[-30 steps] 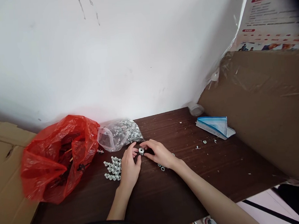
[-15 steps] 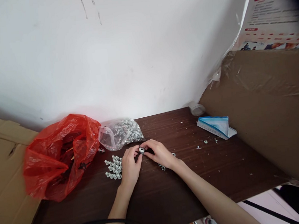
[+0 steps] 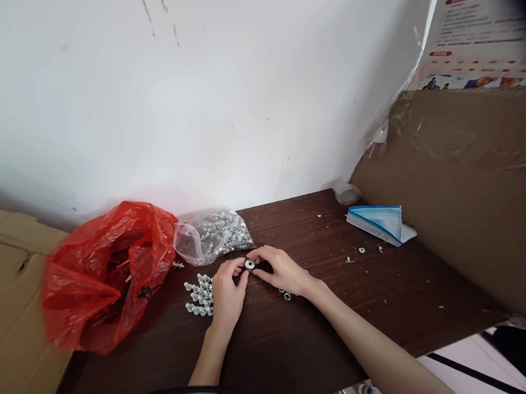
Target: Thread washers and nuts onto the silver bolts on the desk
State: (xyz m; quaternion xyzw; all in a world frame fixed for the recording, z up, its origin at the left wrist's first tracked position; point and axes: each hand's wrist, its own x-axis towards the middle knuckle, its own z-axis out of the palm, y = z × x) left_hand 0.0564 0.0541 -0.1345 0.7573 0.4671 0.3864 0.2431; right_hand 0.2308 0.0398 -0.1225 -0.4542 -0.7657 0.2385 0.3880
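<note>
A small round metal part with a dark centre hole (image 3: 249,264) is pinched between my two hands above the dark wooden table. My left hand (image 3: 227,289) closes its thumb and fingertips on the part's left side. From the right, my right hand (image 3: 281,269) grips it between thumb and fingers. Just left of my left hand stands a cluster of small silver bolts (image 3: 201,295), some hidden behind the hand. A few metal nuts (image 3: 287,296) lie close to my right hand, partly covered by it.
A clear bag of metal hardware (image 3: 233,229) lies behind my hands, beside an open red plastic bag (image 3: 83,284). At right are a blue-and-white folded packet (image 3: 378,223), a clear cup (image 3: 346,191) and small scraps. Cardboard (image 3: 481,198) borders the table; a black cable (image 3: 169,392) crosses in front.
My left hand has shifted very slightly left, and the round part's face shows a little more fully. Both hands still hold it in the same place.
</note>
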